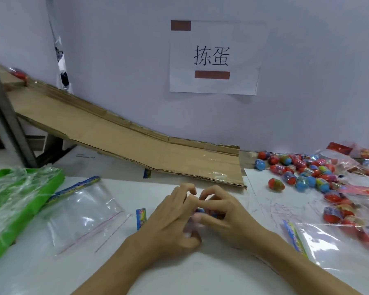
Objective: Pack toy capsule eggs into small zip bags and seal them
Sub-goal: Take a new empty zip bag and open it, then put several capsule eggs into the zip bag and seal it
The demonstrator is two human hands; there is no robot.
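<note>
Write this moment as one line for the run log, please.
stage: packing | left hand and right hand: both pinch small colourful item, partly hidden | empty zip bag: flat, left | loose eggs: right

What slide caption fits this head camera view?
Both hands, left hand and right hand, pinch a small packed bag beside loose capsule eggs.

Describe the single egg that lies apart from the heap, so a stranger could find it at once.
Follow the cardboard ramp down to its lower right corner. Just right of it, on the white table, lies the lone egg, red with a coloured band, left of the heap of eggs.
</note>
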